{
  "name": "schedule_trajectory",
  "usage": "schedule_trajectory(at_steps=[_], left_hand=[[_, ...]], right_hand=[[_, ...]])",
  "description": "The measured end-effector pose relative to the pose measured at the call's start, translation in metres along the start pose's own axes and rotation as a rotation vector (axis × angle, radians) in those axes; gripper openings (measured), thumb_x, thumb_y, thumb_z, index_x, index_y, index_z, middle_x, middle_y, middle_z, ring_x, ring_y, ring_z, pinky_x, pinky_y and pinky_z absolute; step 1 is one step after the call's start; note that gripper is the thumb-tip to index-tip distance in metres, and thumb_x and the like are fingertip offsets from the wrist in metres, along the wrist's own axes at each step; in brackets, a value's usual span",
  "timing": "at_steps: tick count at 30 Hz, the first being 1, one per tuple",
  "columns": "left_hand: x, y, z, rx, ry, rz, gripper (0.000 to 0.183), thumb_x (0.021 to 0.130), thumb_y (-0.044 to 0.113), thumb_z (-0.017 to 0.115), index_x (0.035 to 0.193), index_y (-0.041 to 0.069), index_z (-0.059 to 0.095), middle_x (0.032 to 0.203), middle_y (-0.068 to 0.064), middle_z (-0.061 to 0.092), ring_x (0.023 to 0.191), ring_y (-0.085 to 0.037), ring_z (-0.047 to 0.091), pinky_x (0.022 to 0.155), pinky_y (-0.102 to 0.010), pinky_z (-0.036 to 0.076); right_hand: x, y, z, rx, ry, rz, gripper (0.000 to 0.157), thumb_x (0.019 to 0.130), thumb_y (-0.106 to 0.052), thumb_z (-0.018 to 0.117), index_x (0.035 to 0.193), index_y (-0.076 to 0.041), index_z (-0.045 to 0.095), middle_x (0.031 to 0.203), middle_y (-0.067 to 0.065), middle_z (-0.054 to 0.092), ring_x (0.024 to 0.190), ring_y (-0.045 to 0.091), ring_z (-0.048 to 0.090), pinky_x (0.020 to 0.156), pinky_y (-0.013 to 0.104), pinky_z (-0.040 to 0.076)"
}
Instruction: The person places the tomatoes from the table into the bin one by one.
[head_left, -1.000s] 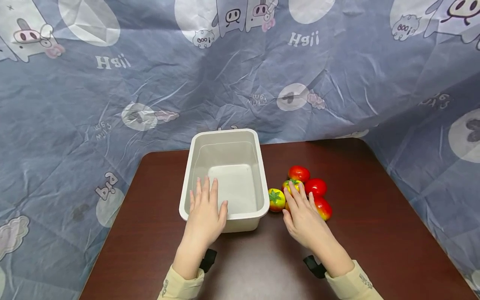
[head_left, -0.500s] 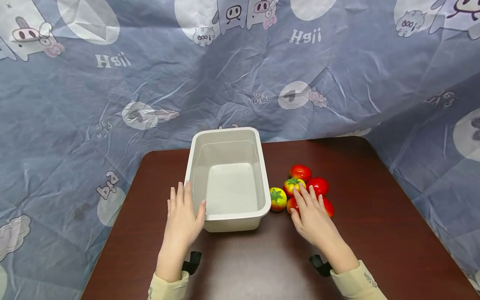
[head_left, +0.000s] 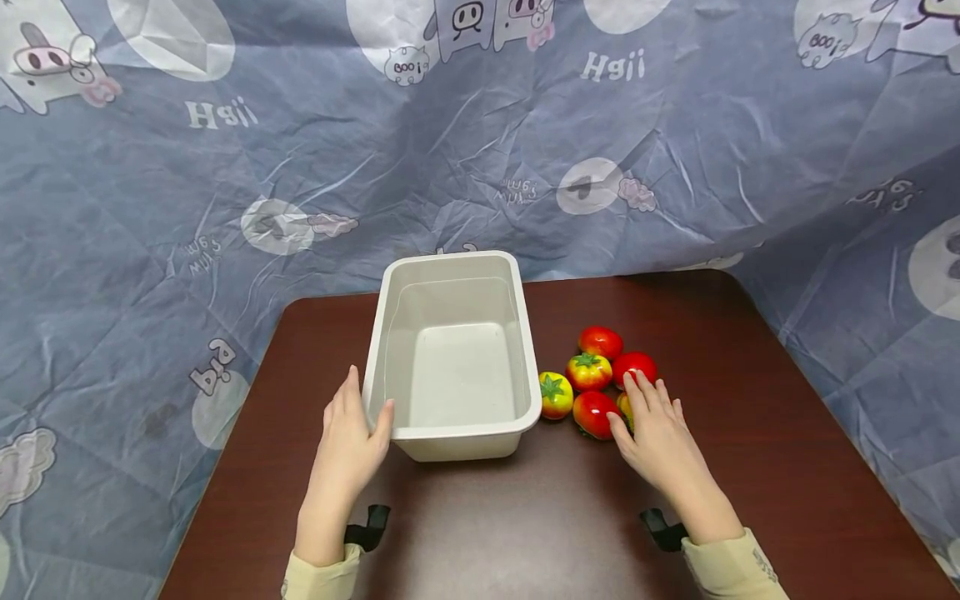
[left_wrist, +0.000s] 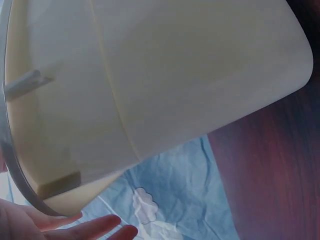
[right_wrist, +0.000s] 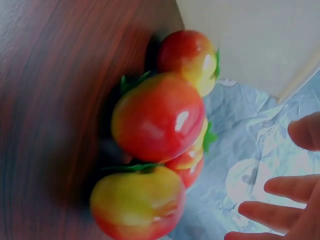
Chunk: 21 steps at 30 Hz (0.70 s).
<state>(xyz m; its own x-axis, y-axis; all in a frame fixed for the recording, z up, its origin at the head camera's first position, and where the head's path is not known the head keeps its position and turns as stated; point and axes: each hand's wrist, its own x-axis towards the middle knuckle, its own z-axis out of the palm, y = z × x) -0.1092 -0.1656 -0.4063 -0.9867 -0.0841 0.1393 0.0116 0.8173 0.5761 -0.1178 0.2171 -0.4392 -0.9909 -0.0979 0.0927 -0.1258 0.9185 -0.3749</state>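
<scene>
A pale grey plastic bin (head_left: 454, 451) stands on the table, its inside bare. My left hand (head_left: 347, 442) is at its front left corner, fingers straight along the outer left side and thumb by the rim. In the left wrist view, those fingertips (left_wrist: 111, 222) lie close to the rim; contact is unclear. Several shiny tomatoes, red to yellow-green with green leaves, cluster right of the bin. Among them are a yellow-green tomato (head_left: 556, 395) beside the bin and a red tomato (head_left: 594, 415) in front. Above the right side of the cluster, my right hand (head_left: 663, 437) hovers with fingers spread, holding nothing.
The dark brown table (head_left: 510, 533) has rounded far corners. A blue-grey printed cloth (head_left: 450, 167) hangs behind it and down both sides. Black straps (head_left: 369, 527) sit at both wrists, below cream sleeves.
My left hand has moved left, from over the bin's front to its left corner. My right hand has shifted right across the tomatoes, uncovering the front red one. Bin and tomatoes stay put.
</scene>
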Motion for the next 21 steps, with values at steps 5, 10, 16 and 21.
schedule_trajectory(at_steps=[5, 10, 16, 21], left_hand=[[-0.001, -0.005, 0.002, -0.035, -0.009, -0.016, 0.072, 0.101, 0.031, 0.050, 0.154, -0.005, 0.019, 0.147, -0.032, 0.038, 0.133, -0.051, 0.036, 0.110, -0.061, 0.033], [-0.002, -0.010, 0.006, -0.058, -0.014, -0.050, 0.070, 0.101, 0.032, 0.049, 0.154, -0.003, 0.019, 0.148, -0.030, 0.040, 0.133, -0.049, 0.038, 0.109, -0.060, 0.034], [-0.004, -0.012, 0.004, -0.122, -0.061, -0.099, 0.070, 0.103, 0.034, 0.046, 0.157, 0.002, 0.015, 0.148, -0.026, 0.042, 0.137, -0.045, 0.037, 0.109, -0.061, 0.034], [-0.004, -0.015, 0.003, -0.181, -0.076, -0.124, 0.069, 0.103, 0.035, 0.046, 0.157, 0.005, 0.015, 0.144, -0.024, 0.048, 0.135, -0.041, 0.043, 0.109, -0.059, 0.036]], right_hand=[[0.000, 0.011, 0.002, 0.005, -0.015, 0.036, 0.071, 0.095, -0.030, 0.060, 0.147, 0.011, 0.032, 0.149, 0.036, 0.032, 0.135, 0.062, 0.025, 0.108, 0.074, 0.023], [0.001, 0.021, 0.007, 0.017, -0.018, 0.051, 0.072, 0.095, -0.029, 0.060, 0.145, 0.014, 0.032, 0.147, 0.038, 0.034, 0.133, 0.060, 0.030, 0.109, 0.070, 0.026], [0.003, 0.036, 0.013, 0.020, 0.011, 0.098, 0.069, 0.095, -0.027, 0.058, 0.143, 0.015, 0.033, 0.141, 0.039, 0.037, 0.125, 0.057, 0.037, 0.101, 0.069, 0.038], [0.006, 0.043, 0.019, 0.030, 0.003, 0.137, 0.067, 0.095, -0.029, 0.057, 0.142, 0.014, 0.035, 0.136, 0.038, 0.040, 0.116, 0.056, 0.041, 0.092, 0.068, 0.043]])
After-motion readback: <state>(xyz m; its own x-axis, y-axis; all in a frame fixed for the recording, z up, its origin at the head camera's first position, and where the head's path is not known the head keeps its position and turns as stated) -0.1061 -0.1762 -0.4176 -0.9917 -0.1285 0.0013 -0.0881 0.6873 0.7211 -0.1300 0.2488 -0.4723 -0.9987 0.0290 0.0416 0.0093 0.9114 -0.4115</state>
